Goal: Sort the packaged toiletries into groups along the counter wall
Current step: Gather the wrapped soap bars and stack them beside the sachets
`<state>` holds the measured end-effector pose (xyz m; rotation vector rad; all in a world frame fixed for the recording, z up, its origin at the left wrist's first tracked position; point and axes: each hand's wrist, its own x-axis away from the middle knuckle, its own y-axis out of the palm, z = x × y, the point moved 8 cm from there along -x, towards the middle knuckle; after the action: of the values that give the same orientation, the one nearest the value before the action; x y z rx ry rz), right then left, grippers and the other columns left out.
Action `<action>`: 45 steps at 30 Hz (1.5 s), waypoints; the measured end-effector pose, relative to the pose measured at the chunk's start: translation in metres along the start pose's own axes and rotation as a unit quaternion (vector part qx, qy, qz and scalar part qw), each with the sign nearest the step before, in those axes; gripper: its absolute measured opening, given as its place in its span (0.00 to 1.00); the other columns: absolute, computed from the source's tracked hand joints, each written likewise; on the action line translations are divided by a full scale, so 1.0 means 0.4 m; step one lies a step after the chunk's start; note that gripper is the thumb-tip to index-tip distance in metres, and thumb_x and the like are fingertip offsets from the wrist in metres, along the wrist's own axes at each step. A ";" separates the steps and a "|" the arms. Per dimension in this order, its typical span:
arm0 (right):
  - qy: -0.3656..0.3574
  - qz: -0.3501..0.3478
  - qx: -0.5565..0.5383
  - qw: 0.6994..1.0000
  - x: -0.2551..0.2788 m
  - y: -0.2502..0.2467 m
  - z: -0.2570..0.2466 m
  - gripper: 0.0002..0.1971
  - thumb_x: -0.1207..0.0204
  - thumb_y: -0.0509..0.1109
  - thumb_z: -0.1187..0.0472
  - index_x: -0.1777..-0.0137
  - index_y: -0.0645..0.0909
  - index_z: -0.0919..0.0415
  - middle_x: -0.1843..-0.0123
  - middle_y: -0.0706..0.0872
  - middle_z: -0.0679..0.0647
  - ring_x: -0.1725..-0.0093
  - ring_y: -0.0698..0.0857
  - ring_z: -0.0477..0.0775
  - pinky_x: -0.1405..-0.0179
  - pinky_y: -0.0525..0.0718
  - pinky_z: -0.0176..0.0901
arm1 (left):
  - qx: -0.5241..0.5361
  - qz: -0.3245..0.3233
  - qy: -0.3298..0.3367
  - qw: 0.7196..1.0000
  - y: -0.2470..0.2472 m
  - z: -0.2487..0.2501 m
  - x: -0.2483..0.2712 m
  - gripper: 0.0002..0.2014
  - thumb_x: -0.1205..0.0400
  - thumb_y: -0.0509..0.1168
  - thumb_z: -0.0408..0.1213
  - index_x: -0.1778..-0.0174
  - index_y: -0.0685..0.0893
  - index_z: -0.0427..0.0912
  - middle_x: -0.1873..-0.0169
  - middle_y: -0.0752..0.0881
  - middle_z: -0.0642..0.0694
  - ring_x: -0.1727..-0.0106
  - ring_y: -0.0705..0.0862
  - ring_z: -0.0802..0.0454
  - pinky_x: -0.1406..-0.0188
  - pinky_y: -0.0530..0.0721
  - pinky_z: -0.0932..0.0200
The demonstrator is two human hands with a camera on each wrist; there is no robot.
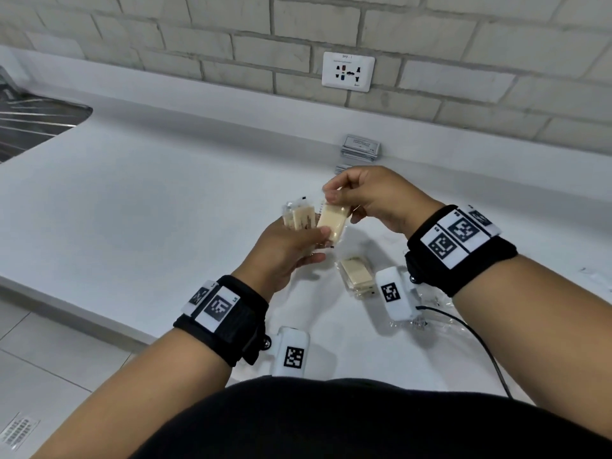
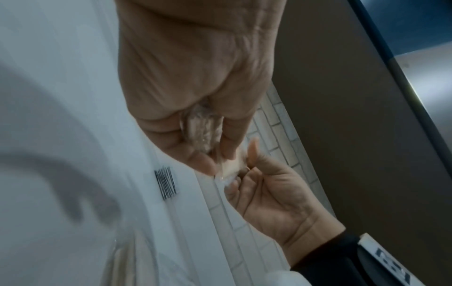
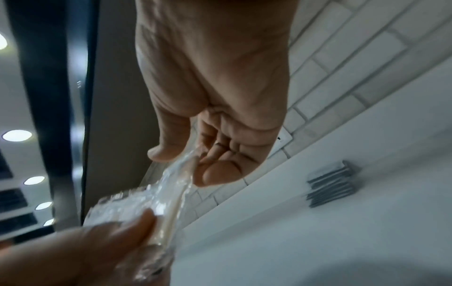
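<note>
While both hands met near the middle of the frame, the right hand point(image 1: 367, 197) pinched a cream soap bar point(image 1: 332, 221) in clear, shiny wrap. The left hand point(image 1: 284, 253) gripped more wrapped bars point(image 1: 68, 217). Another packet point(image 1: 356, 276) lay on the counter point(image 1: 149, 200), lower right.

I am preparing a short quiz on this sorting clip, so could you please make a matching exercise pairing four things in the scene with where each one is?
Things:
1. cream packet
2. grey sachet stack
3. wall socket
4. loose cream packets

Places:
A. on the brick wall
B. lying on the counter between the wrists
C. pinched by the right hand and touched by the left hand
D. on the counter against the wall

Pairs: 1-C, 2-D, 3-A, 4-B
</note>
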<state>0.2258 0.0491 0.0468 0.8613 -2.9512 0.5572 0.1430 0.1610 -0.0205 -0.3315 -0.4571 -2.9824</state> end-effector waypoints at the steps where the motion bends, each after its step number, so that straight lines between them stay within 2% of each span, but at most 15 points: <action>1: 0.012 0.002 -0.040 0.999 0.003 -0.007 0.008 0.07 0.28 0.76 0.67 0.52 0.84 0.60 0.68 0.85 0.52 0.71 0.83 0.50 0.72 0.82 0.40 | 0.021 0.009 0.002 1.000 -0.002 0.000 -0.003 0.13 0.21 0.69 0.28 0.40 0.82 0.35 0.60 0.88 0.45 0.61 0.89 0.53 0.63 0.88 0.61; 4: 0.043 -0.009 -0.079 0.996 0.009 -0.008 0.033 0.10 0.29 0.74 0.74 0.49 0.82 0.65 0.71 0.85 0.57 0.73 0.86 0.52 0.72 0.87 0.40 | 0.049 0.016 -0.001 0.999 -0.009 -0.005 -0.011 0.13 0.21 0.69 0.27 0.40 0.83 0.35 0.60 0.89 0.45 0.61 0.89 0.53 0.60 0.88 0.60; 9: 0.064 0.007 0.008 0.998 0.006 -0.029 0.064 0.07 0.29 0.74 0.76 0.55 0.83 0.66 0.71 0.86 0.57 0.75 0.84 0.51 0.71 0.87 0.44 | 0.046 0.000 -0.040 0.998 -0.005 -0.026 -0.017 0.09 0.21 0.69 0.29 0.45 0.84 0.37 0.58 0.89 0.43 0.57 0.89 0.49 0.56 0.89 0.56; 12: 0.108 -0.033 0.051 0.992 0.016 -0.048 0.107 0.07 0.28 0.72 0.78 0.53 0.83 0.69 0.71 0.86 0.58 0.76 0.83 0.51 0.74 0.87 0.43 | 0.081 0.008 -0.067 0.994 -0.025 -0.038 -0.017 0.06 0.18 0.63 0.28 0.46 0.81 0.37 0.58 0.87 0.42 0.55 0.88 0.44 0.51 0.88 0.48; 15: 0.183 -0.088 0.124 0.971 0.041 -0.035 0.179 0.09 0.28 0.71 0.78 0.49 0.84 0.71 0.71 0.86 0.59 0.76 0.82 0.51 0.76 0.85 0.41 | 0.119 -0.026 -0.103 0.987 -0.038 -0.051 -0.011 0.13 0.16 0.54 0.28 0.39 0.79 0.32 0.49 0.87 0.36 0.48 0.88 0.36 0.53 0.90 0.44; 18: 0.214 -0.054 0.256 0.941 0.046 -0.039 0.234 0.10 0.28 0.76 0.69 0.48 0.84 0.64 0.69 0.86 0.54 0.74 0.84 0.50 0.72 0.84 0.42 | 0.103 -0.046 -0.103 0.988 -0.040 -0.054 -0.009 0.15 0.15 0.57 0.31 0.34 0.78 0.29 0.42 0.86 0.33 0.45 0.87 0.34 0.55 0.90 0.46; 20: 0.155 0.007 0.349 0.924 0.037 -0.056 0.194 0.10 0.28 0.78 0.59 0.48 0.83 0.55 0.62 0.85 0.49 0.67 0.85 0.51 0.67 0.83 0.41 | 0.092 -0.035 -0.077 0.992 -0.037 -0.046 -0.011 0.12 0.16 0.62 0.30 0.38 0.81 0.31 0.47 0.87 0.34 0.51 0.89 0.38 0.55 0.91 0.48; 22: 0.086 0.057 0.260 0.960 0.034 -0.056 0.130 0.07 0.26 0.76 0.57 0.51 0.85 0.55 0.61 0.86 0.49 0.67 0.84 0.50 0.67 0.80 0.40 | 0.085 -0.017 -0.054 0.995 -0.040 -0.039 -0.016 0.08 0.19 0.64 0.27 0.45 0.83 0.35 0.55 0.88 0.38 0.59 0.90 0.44 0.59 0.91 0.52; 23: 0.065 0.060 0.171 0.981 0.035 -0.046 0.106 0.05 0.26 0.76 0.59 0.53 0.86 0.58 0.63 0.87 0.50 0.69 0.83 0.50 0.70 0.80 0.40 | 0.084 -0.016 -0.046 0.995 -0.038 -0.037 -0.018 0.07 0.19 0.65 0.26 0.46 0.83 0.36 0.57 0.88 0.40 0.60 0.90 0.45 0.60 0.91 0.53; 25: 0.046 0.039 0.065 0.996 0.043 -0.007 0.070 0.02 0.28 0.77 0.64 0.57 0.87 0.62 0.67 0.88 0.52 0.72 0.82 0.49 0.74 0.80 0.39 | 0.087 -0.026 -0.039 0.995 -0.031 -0.036 -0.019 0.08 0.19 0.65 0.27 0.46 0.84 0.36 0.58 0.90 0.42 0.59 0.90 0.47 0.59 0.90 0.54; 31: 0.055 0.064 -0.007 0.996 0.045 0.017 0.083 0.08 0.29 0.78 0.64 0.56 0.81 0.61 0.66 0.87 0.53 0.72 0.84 0.50 0.78 0.77 0.40 | 0.114 -0.045 -0.021 0.992 -0.012 -0.014 -0.018 0.08 0.18 0.62 0.29 0.45 0.83 0.38 0.58 0.91 0.46 0.56 0.91 0.50 0.50 0.87 0.52; 33: 0.052 0.047 -0.035 0.997 0.046 0.024 0.083 0.05 0.27 0.76 0.67 0.58 0.82 0.62 0.68 0.87 0.52 0.71 0.84 0.51 0.78 0.77 0.38 | 0.117 -0.045 -0.018 0.992 -0.012 -0.009 -0.015 0.08 0.17 0.62 0.29 0.46 0.84 0.38 0.58 0.91 0.45 0.56 0.91 0.50 0.48 0.87 0.51; 38: 0.039 0.027 -0.017 0.999 0.050 0.032 0.073 0.06 0.25 0.73 0.68 0.62 0.82 0.62 0.71 0.86 0.49 0.71 0.84 0.48 0.74 0.76 0.38 | 0.138 -0.042 -0.021 0.989 -0.008 -0.013 -0.010 0.10 0.18 0.63 0.29 0.42 0.82 0.37 0.54 0.91 0.43 0.54 0.91 0.48 0.51 0.88 0.51; 41: 0.020 0.024 -0.010 0.999 0.059 0.024 0.050 0.07 0.24 0.72 0.68 0.62 0.81 0.60 0.71 0.86 0.49 0.70 0.83 0.49 0.72 0.75 0.39 | 0.151 -0.044 -0.017 0.987 -0.005 -0.007 -0.010 0.12 0.18 0.63 0.35 0.40 0.82 0.38 0.52 0.90 0.43 0.52 0.90 0.48 0.53 0.90 0.53; 45: -0.030 -0.040 -0.202 0.978 0.088 -0.007 -0.020 0.05 0.26 0.69 0.70 0.62 0.80 0.63 0.70 0.85 0.53 0.71 0.83 0.50 0.73 0.76 0.38 | 0.176 0.009 -0.030 0.984 -0.041 -0.002 -0.019 0.14 0.16 0.60 0.48 0.48 0.81 0.41 0.57 0.89 0.43 0.59 0.90 0.49 0.63 0.91 0.55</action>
<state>0.1968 0.0314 0.0594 0.9511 -2.9043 -0.0753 0.1481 0.1767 -0.0277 -0.3869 -0.9620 -2.8047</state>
